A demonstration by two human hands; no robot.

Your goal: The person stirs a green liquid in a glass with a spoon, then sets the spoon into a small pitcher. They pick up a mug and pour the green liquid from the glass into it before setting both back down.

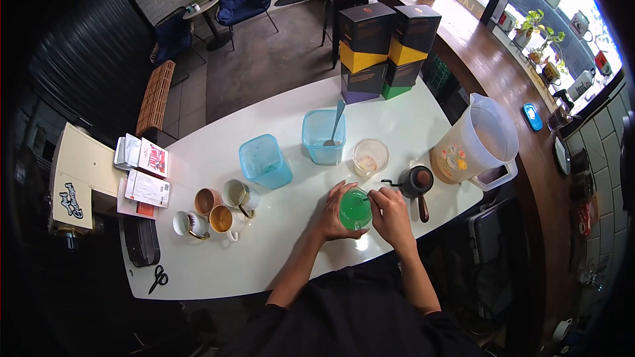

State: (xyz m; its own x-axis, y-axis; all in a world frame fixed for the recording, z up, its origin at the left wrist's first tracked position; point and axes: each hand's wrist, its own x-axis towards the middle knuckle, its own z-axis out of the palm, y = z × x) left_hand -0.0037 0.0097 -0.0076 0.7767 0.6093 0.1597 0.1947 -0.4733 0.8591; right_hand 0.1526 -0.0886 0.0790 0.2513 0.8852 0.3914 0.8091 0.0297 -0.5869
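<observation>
My left hand (333, 215) is wrapped round the side of a clear cup (356, 210) of bright green liquid, near the table's front edge. My right hand (392, 218) is closed in a pinch at the cup's right rim, on a thin utensil that dips into the liquid; its lower end cannot be made out. Just beyond the cup stands a clear round tub (371, 157) with a little residue inside. To the right is a small black pot (416, 182) with a wooden handle and a thin spout. A light blue container (323, 137) holds a spoon (337, 121), leaning upright.
Another light blue container (266, 162) stands left of the first. Several mugs (222, 218) cluster at the left, with scissors (158, 279) near the edge. A large plastic pitcher (473, 139) is at the right. Stacked black boxes (366, 30) rise at the far side of the white table (297, 225).
</observation>
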